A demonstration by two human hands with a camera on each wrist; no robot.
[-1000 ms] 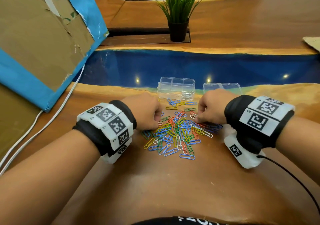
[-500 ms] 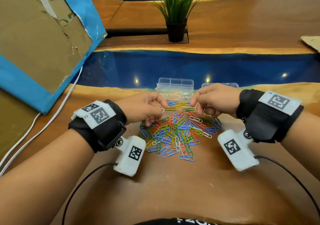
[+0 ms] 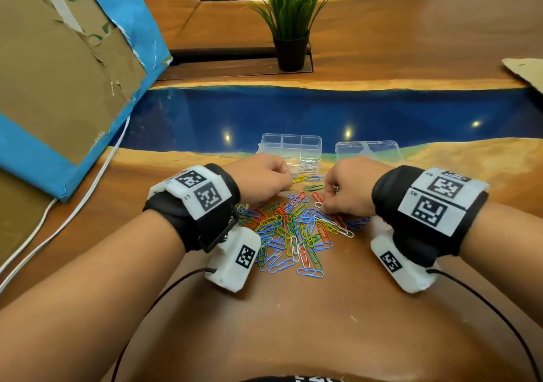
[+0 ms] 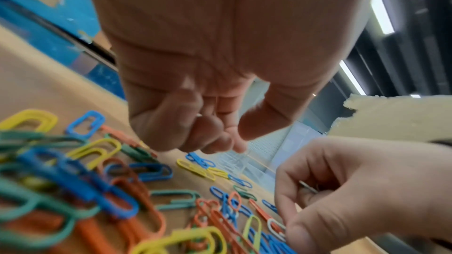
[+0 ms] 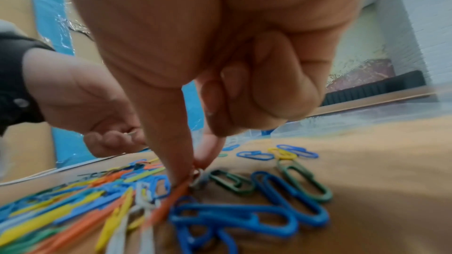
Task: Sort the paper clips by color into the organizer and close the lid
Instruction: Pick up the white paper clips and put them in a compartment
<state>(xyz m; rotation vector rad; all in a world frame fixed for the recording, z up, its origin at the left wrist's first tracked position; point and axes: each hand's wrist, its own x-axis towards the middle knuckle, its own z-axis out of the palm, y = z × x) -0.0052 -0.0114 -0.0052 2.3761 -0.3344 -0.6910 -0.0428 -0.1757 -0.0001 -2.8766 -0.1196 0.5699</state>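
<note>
Paper clips, plastic-coated wire loops in blue, yellow, green, orange and white, lie in a loose tangled heap on the wooden bench between both wrists. The right hand reaches down with thumb and forefinger closing on a white clip at the heap's far edge, while its curled fingers seem to keep another clip tucked in the palm. The left hand hovers just above the heap with fingers curled round a thin pale clip. To do this pick well, I would judge it best to pinch only the white loop, lift it straight up so the neighbouring orange clip slides free, and shake off anything hooked on before carrying it. Beyond the heap stands the clear plastic compartment organizer; its near right cell holds a few white clips, and the other cells look empty. The clear detached lid lies flat just beside it on the right, so closing comes much later.
</note>
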